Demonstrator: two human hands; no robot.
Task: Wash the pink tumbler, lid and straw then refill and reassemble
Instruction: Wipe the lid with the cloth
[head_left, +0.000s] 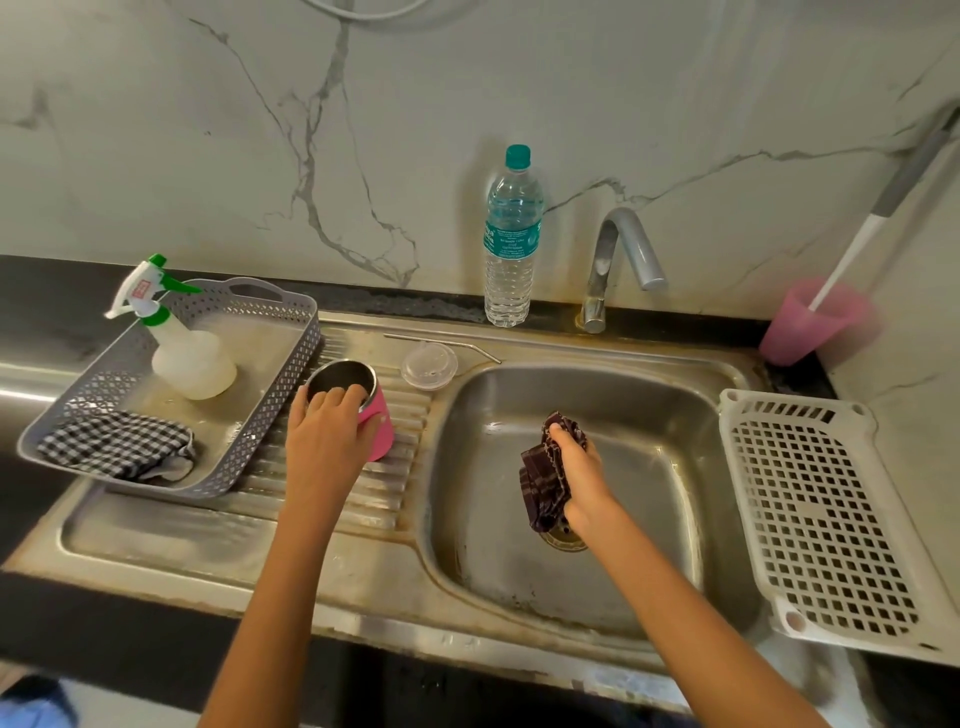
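Pink tumbler (376, 421): stands upright and open on the ribbed drainboard (395, 478), left of the sink basin (649, 415), just beside the grey basket (306, 332).
Left hand (327, 431): fingers curl over the rim and grasp the tumbler from above.
Right hand (579, 467): clenched around a dark checked cloth (543, 483), above the basin.
Lid (429, 365) and straw (441, 343): lie at the back edge of the drainboard, apart from the tumbler.
Risk: the tumbler may slip on the ribs, I think, because only 1 hand holds it by the rim; a push could roll the straw into the basin.
Around: water bottle (511, 239) and tap (618, 260) at the back edge; spray bottle (187, 358) in the grey basket; nothing seems to block the way to the basin.
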